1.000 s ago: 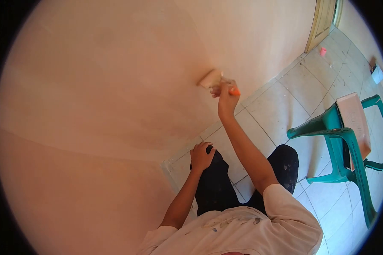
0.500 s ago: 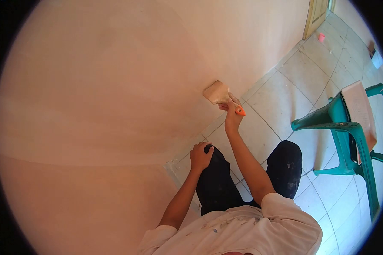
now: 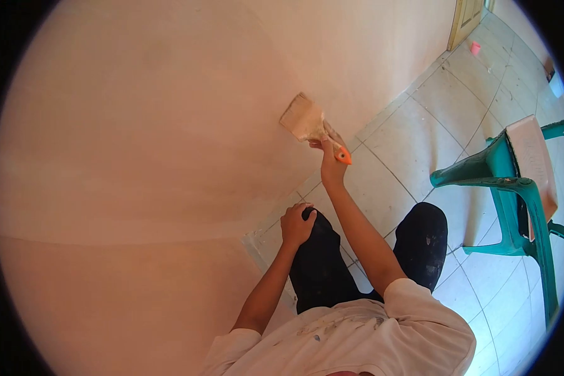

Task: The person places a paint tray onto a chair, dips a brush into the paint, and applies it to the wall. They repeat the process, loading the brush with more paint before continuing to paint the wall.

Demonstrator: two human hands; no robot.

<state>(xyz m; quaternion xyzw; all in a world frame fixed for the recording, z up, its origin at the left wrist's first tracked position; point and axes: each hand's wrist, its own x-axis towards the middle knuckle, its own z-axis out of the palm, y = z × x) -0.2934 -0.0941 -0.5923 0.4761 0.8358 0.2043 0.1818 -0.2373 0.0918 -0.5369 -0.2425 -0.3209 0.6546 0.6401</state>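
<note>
My right hand [image 3: 329, 143] is closed around the handle of a wide paintbrush [image 3: 304, 118], whose orange handle end sticks out below the fingers. The brush's broad, paint-coated head points up and left, with its bristle tips at the pale pink wall [image 3: 169, 125]. My left hand [image 3: 296, 224] lies over my left knee [image 3: 319, 241], fingers stretched out and holding nothing. Both my knees are bent in dark, paint-spotted trousers.
To the right a green plastic chair [image 3: 504, 166] stands on the tiled floor [image 3: 395, 156], bearing a pinkish tray-like container [image 3: 532, 156]. Farther off lies a small pink cup [image 3: 475, 48] near a wooden door [image 3: 464, 24]. The wall meets the floor just beyond my left knee.
My right hand has moved up and to the left with the paintbrush, along the wall. My left hand stays on the knee.
</note>
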